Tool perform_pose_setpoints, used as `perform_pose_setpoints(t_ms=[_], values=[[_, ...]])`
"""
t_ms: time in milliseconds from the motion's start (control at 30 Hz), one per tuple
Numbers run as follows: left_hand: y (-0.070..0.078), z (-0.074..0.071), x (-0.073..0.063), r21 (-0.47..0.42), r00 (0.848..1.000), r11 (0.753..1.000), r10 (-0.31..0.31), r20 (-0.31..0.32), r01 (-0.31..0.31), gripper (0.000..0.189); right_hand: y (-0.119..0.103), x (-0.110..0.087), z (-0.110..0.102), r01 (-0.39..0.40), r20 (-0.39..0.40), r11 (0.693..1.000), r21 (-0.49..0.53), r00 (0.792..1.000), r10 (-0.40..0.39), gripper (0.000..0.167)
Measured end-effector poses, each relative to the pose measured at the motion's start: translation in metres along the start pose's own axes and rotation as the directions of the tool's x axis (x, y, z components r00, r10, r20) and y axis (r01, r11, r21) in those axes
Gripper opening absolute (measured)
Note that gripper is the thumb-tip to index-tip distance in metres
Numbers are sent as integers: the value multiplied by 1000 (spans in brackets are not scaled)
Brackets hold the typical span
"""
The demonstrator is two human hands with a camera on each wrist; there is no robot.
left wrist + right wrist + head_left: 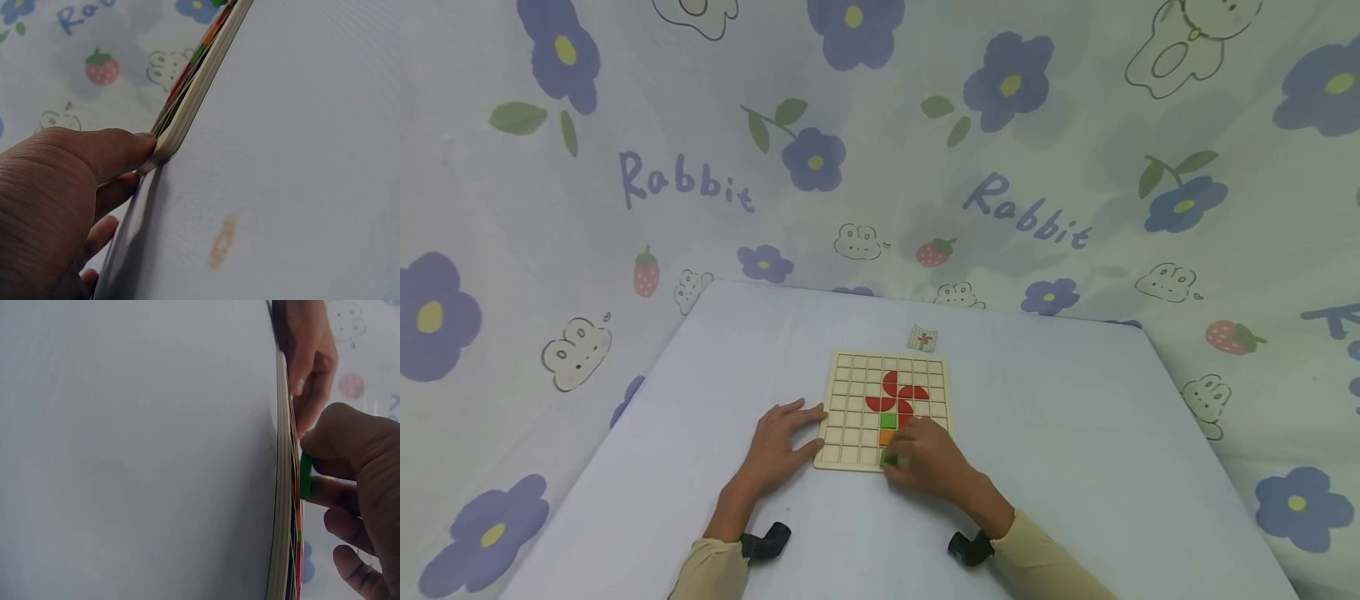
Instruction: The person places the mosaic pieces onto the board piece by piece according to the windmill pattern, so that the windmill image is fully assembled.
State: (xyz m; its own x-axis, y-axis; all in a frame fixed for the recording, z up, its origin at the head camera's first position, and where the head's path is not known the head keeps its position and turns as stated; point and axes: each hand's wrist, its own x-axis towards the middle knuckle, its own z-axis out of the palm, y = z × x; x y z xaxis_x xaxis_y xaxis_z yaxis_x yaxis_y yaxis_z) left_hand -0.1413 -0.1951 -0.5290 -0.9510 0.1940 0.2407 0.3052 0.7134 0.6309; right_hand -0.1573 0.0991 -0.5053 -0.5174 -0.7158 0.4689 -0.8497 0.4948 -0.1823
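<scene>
A pale wooden grid board [844, 412] lies on the white table. Red rounded pieces [891, 384] form a pinwheel in its cells, with a green square [888, 421] and an orange square [887, 437] in the column below. At the board's near edge my right hand [932, 458] pinches a green tile [305, 476] between thumb and finger, tilted on its edge just over the grid. My left hand [778, 442] touches the board's left side, fingers spread; the left wrist view shows its thumb [128, 149] against a corner. Right-hand fingers hide some lower-right cells.
Behind the board lies a small card [923, 338] printed with a red pinwheel on a grid. A patterned curtain [880, 167] rises beyond the table [1060, 417]. Black devices [766, 542] are strapped to both wrists.
</scene>
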Motion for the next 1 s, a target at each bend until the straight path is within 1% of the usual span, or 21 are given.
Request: perform_pose_setpoints(t_ms=[100,200,400,467,600,767,900,1000], values=[[0,1,0,0,1000,1000,-7,2,7,41,-5,1,1,12,63,999,-52,998,-9,8],[1,1,-1,5,1000,1000,-12,1,12,41,-8,4,-1,11,106,997,-72,994,-3,8],[2,-2,0,1,1000,1000,-13,3,13,41,-10,10,-5,-78,167,995,-59,982,87,6],[2,-2,1,-1,1000,1000,-12,5,12,41,-9,10,-5,-99,183,994,-43,978,105,6],[1,0,2,-8,1000,1000,-10,8,11,41,-9,9,-7,-120,207,993,20,972,114,6],[0,2,2,8,1000,1000,2,12,-2,42,-9,8,-9,-186,242,977,108,958,156,7],[-1,2,3,18,1000,1000,21,-16,-21,41,-7,9,-9,-189,255,973,135,955,150,9],[-1,1,5,18,1000,1000,20,-17,-20,42,-4,7,-9,-198,256,968,155,954,155,9]])
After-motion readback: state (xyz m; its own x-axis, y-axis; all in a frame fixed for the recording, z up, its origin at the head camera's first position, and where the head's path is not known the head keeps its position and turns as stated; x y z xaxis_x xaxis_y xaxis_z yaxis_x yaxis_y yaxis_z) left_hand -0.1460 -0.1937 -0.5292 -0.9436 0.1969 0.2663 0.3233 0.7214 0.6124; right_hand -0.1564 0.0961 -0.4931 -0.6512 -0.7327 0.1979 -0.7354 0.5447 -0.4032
